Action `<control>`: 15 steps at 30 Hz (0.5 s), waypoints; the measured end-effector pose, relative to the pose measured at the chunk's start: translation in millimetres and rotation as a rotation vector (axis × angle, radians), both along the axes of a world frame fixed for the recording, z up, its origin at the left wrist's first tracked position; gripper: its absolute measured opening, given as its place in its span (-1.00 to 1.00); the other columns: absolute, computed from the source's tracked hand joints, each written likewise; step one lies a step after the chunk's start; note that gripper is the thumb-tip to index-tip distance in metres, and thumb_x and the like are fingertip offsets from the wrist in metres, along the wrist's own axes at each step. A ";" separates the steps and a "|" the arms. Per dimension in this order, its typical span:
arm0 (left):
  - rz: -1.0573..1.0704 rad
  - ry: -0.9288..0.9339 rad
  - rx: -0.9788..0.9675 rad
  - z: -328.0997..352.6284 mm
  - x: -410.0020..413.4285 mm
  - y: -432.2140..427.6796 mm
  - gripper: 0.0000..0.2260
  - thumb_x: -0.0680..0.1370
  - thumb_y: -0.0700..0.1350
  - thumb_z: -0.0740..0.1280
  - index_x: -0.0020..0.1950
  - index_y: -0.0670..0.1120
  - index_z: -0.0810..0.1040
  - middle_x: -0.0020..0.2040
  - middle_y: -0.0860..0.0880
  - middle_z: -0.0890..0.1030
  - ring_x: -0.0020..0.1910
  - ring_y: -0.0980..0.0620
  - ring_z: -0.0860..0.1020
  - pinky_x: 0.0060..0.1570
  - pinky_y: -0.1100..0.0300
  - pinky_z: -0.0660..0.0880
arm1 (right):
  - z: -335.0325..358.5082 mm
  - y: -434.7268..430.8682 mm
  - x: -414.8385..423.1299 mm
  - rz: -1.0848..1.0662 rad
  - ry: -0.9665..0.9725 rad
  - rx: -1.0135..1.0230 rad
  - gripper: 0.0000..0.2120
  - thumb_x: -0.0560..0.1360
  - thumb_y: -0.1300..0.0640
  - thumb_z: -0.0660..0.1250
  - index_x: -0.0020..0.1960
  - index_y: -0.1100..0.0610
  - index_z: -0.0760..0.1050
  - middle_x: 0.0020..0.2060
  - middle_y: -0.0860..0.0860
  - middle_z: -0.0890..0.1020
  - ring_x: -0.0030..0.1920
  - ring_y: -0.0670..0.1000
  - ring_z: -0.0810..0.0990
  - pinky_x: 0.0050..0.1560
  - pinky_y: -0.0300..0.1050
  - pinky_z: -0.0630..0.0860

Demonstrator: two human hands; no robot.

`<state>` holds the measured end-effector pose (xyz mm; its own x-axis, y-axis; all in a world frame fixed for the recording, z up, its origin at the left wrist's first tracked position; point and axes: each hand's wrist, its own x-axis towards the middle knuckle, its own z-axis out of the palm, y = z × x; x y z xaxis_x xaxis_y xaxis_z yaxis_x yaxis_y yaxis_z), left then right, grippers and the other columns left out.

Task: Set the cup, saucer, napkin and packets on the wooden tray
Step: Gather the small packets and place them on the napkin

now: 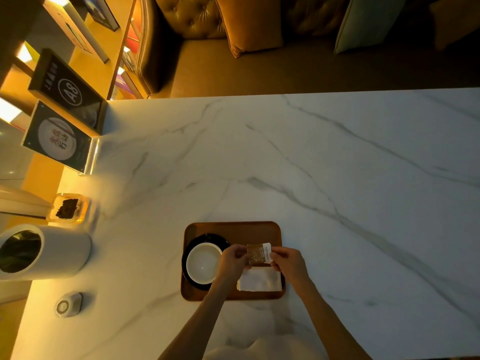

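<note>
A wooden tray [233, 228] lies on the marble table near its front edge. On the tray's left side a white cup [202, 263] stands on a dark saucer [207, 239]. A folded white napkin [259, 280] lies on the tray's right front part. Above the napkin, my left hand [232, 261] and my right hand [287, 261] together hold brown-and-white packets [259, 253], pinched at their left and right ends.
A white cylinder pot with a plant [39, 252] stands at the left. Behind it sit a glass dish with dark contents [68, 207] and two upright signs [65, 110]. A small round call button [68, 305] lies front left. A sofa lies beyond the table's far edge.
</note>
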<state>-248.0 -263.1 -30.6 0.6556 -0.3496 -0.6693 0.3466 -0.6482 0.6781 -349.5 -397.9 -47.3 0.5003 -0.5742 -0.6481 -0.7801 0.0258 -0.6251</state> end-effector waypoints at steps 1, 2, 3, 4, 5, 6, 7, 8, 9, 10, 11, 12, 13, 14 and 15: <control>0.001 0.003 0.009 -0.8 -0.1 -1.4 -0.85 0.53 -0.21 0.38 0.09 -0.13 0.58 -0.14 0.01 0.64 -0.20 0.12 0.64 -0.35 0.39 0.53 | 0.0 -0.8 0.2 0.014 0.004 -0.014 -0.74 0.52 0.16 0.36 0.18 0.23 0.58 0.02 0.17 0.68 -0.24 -0.06 0.64 -0.34 -0.41 0.54; 0.003 0.005 0.017 -2.1 0.1 -2.8 -0.85 0.53 -0.21 0.38 0.09 -0.13 0.58 -0.14 0.00 0.64 -0.20 0.11 0.64 -0.34 0.37 0.54 | -0.1 -1.5 0.5 0.027 0.006 -0.029 -0.73 0.52 0.15 0.36 0.19 0.22 0.58 0.04 0.18 0.68 -0.19 -0.02 0.65 -0.28 -0.39 0.55; 0.003 0.009 0.024 -3.6 0.4 -3.9 -0.85 0.53 -0.23 0.38 0.08 -0.14 0.58 -0.14 -0.02 0.65 -0.19 0.09 0.65 -0.31 0.35 0.57 | -0.4 -2.3 1.0 0.038 0.009 -0.045 -0.72 0.52 0.15 0.36 0.20 0.22 0.57 0.08 0.17 0.66 -0.10 0.04 0.66 -0.18 -0.34 0.57; 0.001 0.012 0.030 -5.1 0.9 -4.9 -0.85 0.53 -0.24 0.38 0.08 -0.15 0.58 -0.12 -0.04 0.65 -0.18 0.07 0.65 -0.28 0.32 0.59 | -0.8 -3.0 1.5 0.050 0.016 -0.062 -0.71 0.52 0.15 0.36 0.21 0.22 0.56 0.11 0.17 0.65 -0.01 0.09 0.66 -0.08 -0.26 0.58; -0.002 0.016 0.037 -6.5 1.3 -6.0 -0.85 0.52 -0.25 0.37 0.08 -0.16 0.58 -0.11 -0.06 0.65 -0.17 0.05 0.66 -0.26 0.29 0.60 | -1.2 -4.1 2.2 0.061 0.023 -0.079 -0.70 0.52 0.14 0.37 0.22 0.22 0.56 0.13 0.17 0.64 0.07 0.12 0.64 0.00 -0.19 0.57; -0.003 0.017 0.042 -7.4 1.7 -7.1 -0.85 0.52 -0.25 0.38 0.08 -0.16 0.58 -0.10 -0.07 0.65 -0.16 0.03 0.66 -0.25 0.28 0.61 | -1.4 -5.4 3.1 0.070 0.027 -0.089 -0.70 0.52 0.14 0.37 0.22 0.22 0.55 0.15 0.17 0.63 0.11 0.14 0.63 0.05 -0.15 0.57; -0.007 0.013 0.048 -8.2 2.1 -8.1 -0.86 0.52 -0.25 0.38 0.08 -0.16 0.57 -0.09 -0.08 0.65 -0.15 0.02 0.66 -0.24 0.26 0.61 | -1.7 -6.8 3.9 0.076 0.026 -0.093 -0.69 0.52 0.14 0.37 0.22 0.22 0.55 0.15 0.18 0.63 0.12 0.14 0.63 0.08 -0.11 0.58; -0.015 -0.001 0.056 -9.2 2.8 -9.1 -0.86 0.52 -0.25 0.38 0.06 -0.14 0.57 -0.10 -0.07 0.65 -0.15 0.03 0.65 -0.24 0.26 0.61 | -2.1 -8.3 5.0 0.082 0.025 -0.094 -0.69 0.51 0.14 0.37 0.22 0.22 0.56 0.15 0.18 0.63 0.13 0.14 0.63 0.11 -0.08 0.60; -0.025 -0.019 0.068 -10.0 3.6 -9.9 -0.87 0.52 -0.24 0.38 0.05 -0.12 0.57 -0.11 -0.05 0.65 -0.16 0.06 0.65 -0.26 0.29 0.60 | -2.5 -9.5 5.8 0.089 0.027 -0.098 -0.69 0.51 0.14 0.37 0.22 0.22 0.56 0.15 0.18 0.63 0.12 0.14 0.63 0.12 -0.04 0.61; -0.030 -0.035 0.078 -11.0 4.3 -10.8 -0.88 0.51 -0.24 0.39 0.03 -0.10 0.57 -0.12 -0.03 0.64 -0.18 0.09 0.64 -0.30 0.33 0.57 | -2.6 -10.2 6.5 0.096 0.033 -0.106 -0.70 0.52 0.13 0.37 0.21 0.22 0.56 0.15 0.17 0.63 0.11 0.14 0.63 0.12 -0.01 0.61; -0.031 -0.041 0.084 -12.3 4.9 -12.0 -0.89 0.51 -0.24 0.39 0.02 -0.09 0.56 -0.13 -0.02 0.64 -0.19 0.11 0.63 -0.32 0.34 0.57 | -2.4 -10.5 7.2 0.104 0.041 -0.116 -0.70 0.52 0.13 0.37 0.21 0.22 0.57 0.14 0.17 0.64 0.10 0.13 0.64 0.11 0.00 0.62; -0.030 -0.040 0.087 -14.0 5.2 -13.2 -0.89 0.51 -0.24 0.39 0.01 -0.09 0.56 -0.14 -0.02 0.63 -0.20 0.10 0.63 -0.31 0.30 0.60 | -2.3 -10.1 7.9 0.113 0.046 -0.128 -0.71 0.52 0.13 0.37 0.20 0.22 0.57 0.13 0.16 0.64 0.09 0.13 0.64 0.10 0.00 0.62; -0.030 -0.037 0.094 -15.6 5.6 -14.5 -0.89 0.51 -0.25 0.38 0.00 -0.08 0.55 -0.15 -0.01 0.62 -0.20 0.09 0.63 -0.28 0.25 0.63 | -2.6 -9.3 8.5 0.120 0.047 -0.141 -0.73 0.52 0.13 0.36 0.18 0.21 0.57 0.12 0.16 0.65 0.09 0.12 0.65 0.08 -0.02 0.63; -0.031 -0.037 0.103 -17.3 5.9 -16.2 -0.89 0.51 -0.25 0.38 -0.02 -0.08 0.55 -0.16 0.00 0.61 -0.20 0.09 0.63 -0.24 0.19 0.65 | -3.1 -8.1 9.1 0.125 0.048 -0.156 -0.74 0.52 0.14 0.36 0.17 0.21 0.58 0.11 0.16 0.65 0.08 0.12 0.65 0.07 -0.05 0.64; -0.035 -0.041 0.114 -18.9 6.2 -17.5 -0.89 0.51 -0.25 0.38 -0.02 -0.08 0.55 -0.18 0.03 0.60 -0.20 0.09 0.62 -0.21 0.13 0.66 | -3.7 -6.7 9.8 0.130 0.050 -0.172 -0.75 0.52 0.14 0.35 0.16 0.21 0.58 0.11 0.16 0.65 0.09 0.11 0.65 0.05 -0.09 0.64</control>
<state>-241.9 -280.7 -49.5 0.6719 -0.2959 -0.6789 0.2961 -0.7329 0.6125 -339.7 -404.5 -51.0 0.5469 -0.6110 -0.5723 -0.8003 -0.1809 -0.5717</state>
